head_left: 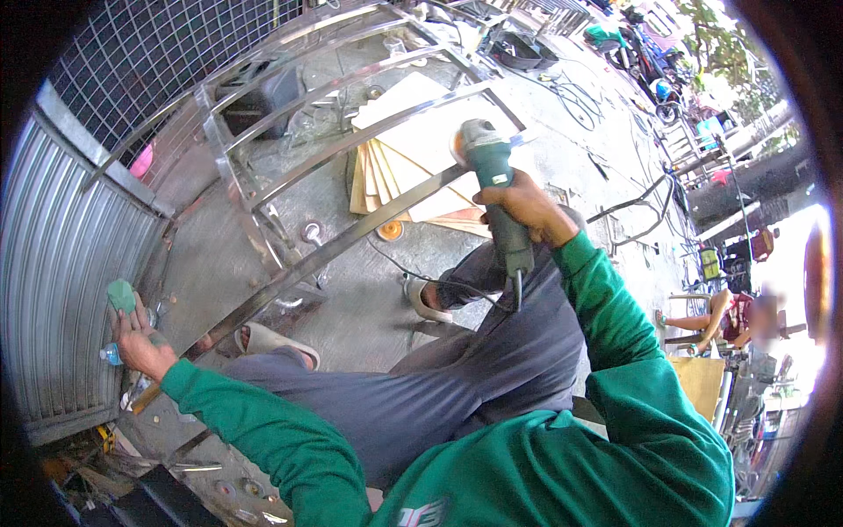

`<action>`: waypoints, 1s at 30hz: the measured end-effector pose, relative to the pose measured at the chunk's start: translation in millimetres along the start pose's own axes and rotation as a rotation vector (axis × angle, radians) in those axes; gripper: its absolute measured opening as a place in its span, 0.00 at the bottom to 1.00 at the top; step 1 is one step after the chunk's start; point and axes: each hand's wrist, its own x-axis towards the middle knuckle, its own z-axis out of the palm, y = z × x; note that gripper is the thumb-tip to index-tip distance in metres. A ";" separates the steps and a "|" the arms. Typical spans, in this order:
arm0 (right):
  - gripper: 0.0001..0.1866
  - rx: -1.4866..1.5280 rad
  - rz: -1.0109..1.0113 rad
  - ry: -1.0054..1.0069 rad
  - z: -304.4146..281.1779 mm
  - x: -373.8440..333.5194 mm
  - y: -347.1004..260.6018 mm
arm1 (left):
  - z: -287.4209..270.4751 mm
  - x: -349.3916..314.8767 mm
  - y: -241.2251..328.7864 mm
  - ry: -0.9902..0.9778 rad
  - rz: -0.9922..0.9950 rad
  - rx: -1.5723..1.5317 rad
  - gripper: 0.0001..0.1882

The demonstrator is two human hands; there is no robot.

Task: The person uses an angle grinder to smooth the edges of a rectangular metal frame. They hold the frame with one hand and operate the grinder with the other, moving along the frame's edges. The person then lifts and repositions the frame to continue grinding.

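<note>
head: right hand holds grinder by bar edge, left hand well apart.

Worn on the head, the fisheye camera looks steeply down from close by — past the green sweatshirt and grey trousers to the left hand, right hand and concrete floor.
</note>
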 end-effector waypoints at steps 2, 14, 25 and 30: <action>0.23 -0.001 0.025 0.147 -28.3 5.0 5.1 | 5.4 0.4 -0.1 -0.040 -0.015 -0.004 0.24; 0.19 0.060 0.088 0.286 -111.3 31.5 20.6 | 54.0 -17.8 8.6 -0.067 -0.046 0.099 0.26; 0.20 0.138 0.028 0.303 -97.6 50.5 29.0 | 8.9 22.2 -23.0 -0.134 -0.022 0.136 0.27; 0.23 0.095 -0.077 0.092 -80.0 22.4 25.0 | -23.3 57.3 -49.9 -0.698 -0.375 -0.737 0.24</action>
